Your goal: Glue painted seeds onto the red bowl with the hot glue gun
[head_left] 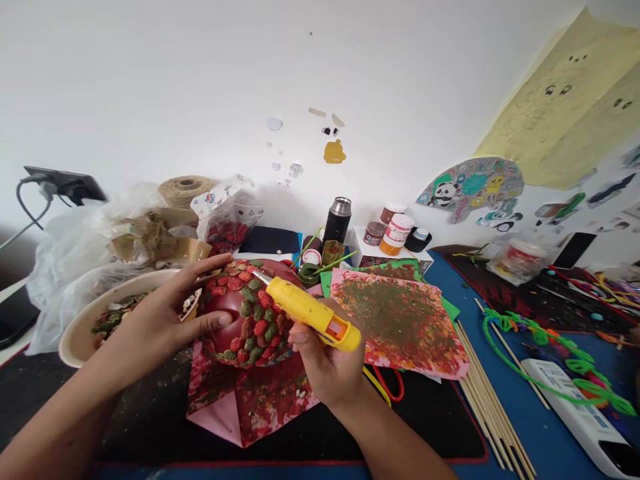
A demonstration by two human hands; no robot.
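The red ball (227,308) sat in front of me at the near left of the counter (550,447), over a crumpled sheet of pink paper (260,400) blotched with red and green paint. Its bare skin looked smooth and glossy. Most of the side facing me was scaled with small oval seeds (255,321), painted red and green and overlapping in rows.

My left hand (160,320) cupped the ball from the left, fingers spread apart over its curve, one lying across the top and one pressed against the bare red patch. My right hand (327,363) had its fingers clamped around the yellow glue gun (313,313), a hard plastic body with a thin metal tip that touched the top of the seeded area.

Just left of the ball stood a wide cream bowl (80,333), its rim close to my left wrist, holding loose seeds. To the right lay a stiff sheet (400,320) spattered green and rust, its near corner beside my right hand. Thin wooden sticks (493,407) ran along the right edge of the black mat (425,420), well apart from the ball. A green fuzzy wire shape (550,360) lay beyond them. The mat in front of the paper, between my forearms, was bare.
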